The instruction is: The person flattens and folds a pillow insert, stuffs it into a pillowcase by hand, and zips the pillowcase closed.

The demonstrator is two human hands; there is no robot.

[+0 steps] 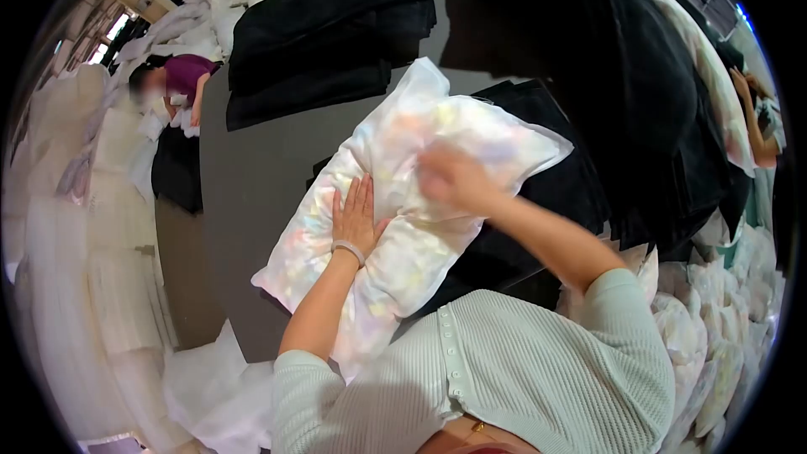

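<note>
White bag [412,244]: laid slantwise across the table [252,193], near the wearer's body, and seen to be plumped with pastel-coloured filling (one corner is pointed up and away, another to the right)
Left hand [357,217]: pressed palm down on the bag, the fingers extended and the thumb held apart; nothing is seen gripped, and a pale band [348,250] is worn at the wrist
Right hand [450,175]: placed over the bag's upper middle but blurred by motion; whether the fingers are curled around any of the fabric cannot be told
Black cloth: folded pieces [555,193] are partly covered by the bag; another stack [328,42] is set beyond it, and a larger pile [614,76] is heaped to the right
Filled bags [706,328]: crowded together at the lower right
Co-worker [187,80]: seen bent forward past the table's left edge, dressed in purple
</note>
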